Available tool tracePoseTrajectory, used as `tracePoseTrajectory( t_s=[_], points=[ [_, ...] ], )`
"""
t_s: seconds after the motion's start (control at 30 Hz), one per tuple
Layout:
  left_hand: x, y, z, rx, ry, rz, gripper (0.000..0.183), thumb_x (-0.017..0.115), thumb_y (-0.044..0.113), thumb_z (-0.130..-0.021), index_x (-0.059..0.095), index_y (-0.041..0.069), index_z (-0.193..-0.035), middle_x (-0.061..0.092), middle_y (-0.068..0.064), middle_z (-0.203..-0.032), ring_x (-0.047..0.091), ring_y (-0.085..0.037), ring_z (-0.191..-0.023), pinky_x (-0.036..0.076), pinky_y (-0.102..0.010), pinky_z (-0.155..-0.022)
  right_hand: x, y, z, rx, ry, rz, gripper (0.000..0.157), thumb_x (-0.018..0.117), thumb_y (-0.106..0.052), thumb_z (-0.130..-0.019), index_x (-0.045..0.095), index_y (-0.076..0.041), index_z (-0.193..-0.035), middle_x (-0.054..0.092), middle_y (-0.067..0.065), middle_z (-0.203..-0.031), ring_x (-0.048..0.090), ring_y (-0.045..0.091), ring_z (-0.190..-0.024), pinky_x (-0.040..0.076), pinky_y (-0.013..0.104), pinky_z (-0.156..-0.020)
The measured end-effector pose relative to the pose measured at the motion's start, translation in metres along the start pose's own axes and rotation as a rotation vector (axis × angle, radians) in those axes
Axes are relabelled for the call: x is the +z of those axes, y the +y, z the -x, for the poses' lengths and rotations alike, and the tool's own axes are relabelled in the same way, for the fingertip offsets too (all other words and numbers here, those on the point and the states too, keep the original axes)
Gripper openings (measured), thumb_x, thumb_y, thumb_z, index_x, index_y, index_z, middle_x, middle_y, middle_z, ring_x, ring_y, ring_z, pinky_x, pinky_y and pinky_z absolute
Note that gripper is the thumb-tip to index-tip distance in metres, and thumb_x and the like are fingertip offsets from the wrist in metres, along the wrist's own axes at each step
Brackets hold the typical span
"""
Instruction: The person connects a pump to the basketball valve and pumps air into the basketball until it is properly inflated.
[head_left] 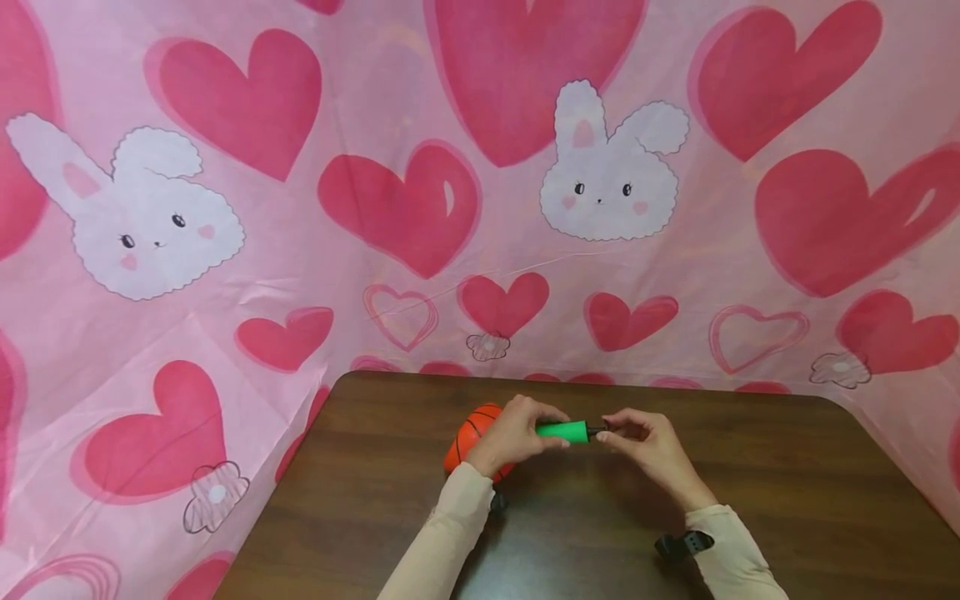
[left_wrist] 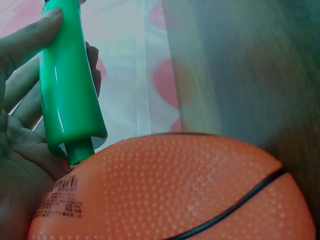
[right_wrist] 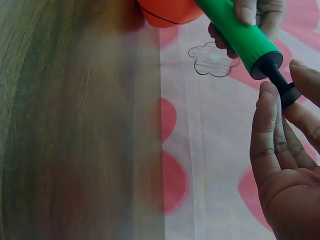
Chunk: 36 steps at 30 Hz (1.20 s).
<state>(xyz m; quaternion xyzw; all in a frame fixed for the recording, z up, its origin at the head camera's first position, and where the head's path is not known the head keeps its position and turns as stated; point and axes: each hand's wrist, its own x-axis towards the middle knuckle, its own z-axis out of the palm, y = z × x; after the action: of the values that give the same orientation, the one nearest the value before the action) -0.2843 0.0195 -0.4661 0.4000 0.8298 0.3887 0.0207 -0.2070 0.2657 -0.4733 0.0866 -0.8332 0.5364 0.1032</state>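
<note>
My left hand (head_left: 516, 430) grips the green barrel of a small hand pump (head_left: 567, 432), its thumb laid along the barrel in the left wrist view. The pump's narrow end meets an orange toy basketball (left_wrist: 200, 185) with black lines, bumpy skin and small printed text. That ball sits at the left hand's wrist side, partly hidden by the hand in the head view. With thumb and fingers, my right hand (head_left: 654, 442) pinches the black pump handle (right_wrist: 289, 95). A short length of black rod shows between handle and barrel.
Both hands are over a dark brown wooden table (head_left: 360, 500). Behind and to the left hangs a pink cloth (head_left: 510, 233) printed with hearts and rabbits. A black strap device (head_left: 684, 544) is on the right wrist.
</note>
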Motion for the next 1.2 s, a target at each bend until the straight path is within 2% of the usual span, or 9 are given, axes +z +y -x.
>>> tracePoseTrajectory(
  t_s=[0.1, 0.47, 0.63, 0.73, 0.93, 1.2],
  points=[
    [0.000, 0.001, 0.000, 0.011, -0.002, -0.026, 0.028, 0.086, 0.022, -0.087, 0.081, 0.016, -0.114, 0.080, 0.004, -0.101, 0.060, 0.000, -0.076, 0.052, -0.014, -0.074, -0.001, -0.003, 0.000, 0.005, -0.006, 0.021, 0.027, 0.082, -0.010, -0.088, 0.076, 0.002, -0.112, 0.077, 0.017, -0.098, 0.068, 0.007, -0.072, 0.058, 0.025, -0.067],
    [0.001, 0.001, 0.001, 0.020, -0.021, -0.013, 0.030, 0.084, 0.025, -0.089, 0.080, 0.018, -0.118, 0.078, 0.007, -0.103, 0.059, -0.001, -0.078, 0.053, -0.015, -0.073, -0.006, -0.003, 0.000, -0.034, -0.037, 0.003, 0.027, 0.082, -0.008, -0.088, 0.073, 0.003, -0.111, 0.077, 0.013, -0.093, 0.073, 0.009, -0.075, 0.060, 0.024, -0.069],
    [0.001, -0.001, -0.001, 0.025, -0.029, 0.001, 0.030, 0.085, 0.025, -0.089, 0.080, 0.018, -0.118, 0.078, 0.007, -0.104, 0.061, -0.001, -0.081, 0.054, -0.016, -0.077, -0.010, -0.004, -0.001, -0.048, -0.042, 0.003, 0.022, 0.081, -0.004, -0.088, 0.073, 0.000, -0.108, 0.077, 0.000, -0.090, 0.075, 0.019, -0.076, 0.061, 0.025, -0.070],
    [-0.001, 0.000, -0.002, 0.016, -0.020, 0.014, 0.030, 0.086, 0.023, -0.088, 0.080, 0.018, -0.117, 0.079, 0.006, -0.103, 0.062, -0.001, -0.083, 0.054, -0.017, -0.079, -0.014, -0.005, -0.002, -0.067, -0.038, 0.021, 0.021, 0.081, -0.004, -0.088, 0.073, -0.002, -0.108, 0.076, -0.004, -0.089, 0.075, 0.018, -0.077, 0.061, 0.025, -0.069],
    [-0.003, -0.001, -0.002, 0.015, -0.011, 0.014, 0.030, 0.085, 0.023, -0.088, 0.080, 0.018, -0.117, 0.079, 0.005, -0.103, 0.062, -0.001, -0.084, 0.054, -0.016, -0.079, -0.031, -0.007, -0.002, -0.092, -0.009, 0.032, 0.023, 0.081, -0.004, -0.088, 0.073, 0.001, -0.108, 0.076, 0.003, -0.089, 0.072, 0.008, -0.075, 0.060, 0.024, -0.068],
    [-0.003, -0.004, -0.001, 0.021, -0.005, 0.023, 0.031, 0.085, 0.024, -0.089, 0.079, 0.017, -0.118, 0.079, 0.005, -0.105, 0.064, -0.001, -0.086, 0.054, -0.016, -0.082, -0.064, -0.007, 0.000, -0.078, -0.005, 0.027, 0.020, 0.077, 0.000, -0.090, 0.073, 0.001, -0.109, 0.074, -0.018, -0.086, 0.072, 0.007, -0.075, 0.059, 0.022, -0.068]
  ],
)
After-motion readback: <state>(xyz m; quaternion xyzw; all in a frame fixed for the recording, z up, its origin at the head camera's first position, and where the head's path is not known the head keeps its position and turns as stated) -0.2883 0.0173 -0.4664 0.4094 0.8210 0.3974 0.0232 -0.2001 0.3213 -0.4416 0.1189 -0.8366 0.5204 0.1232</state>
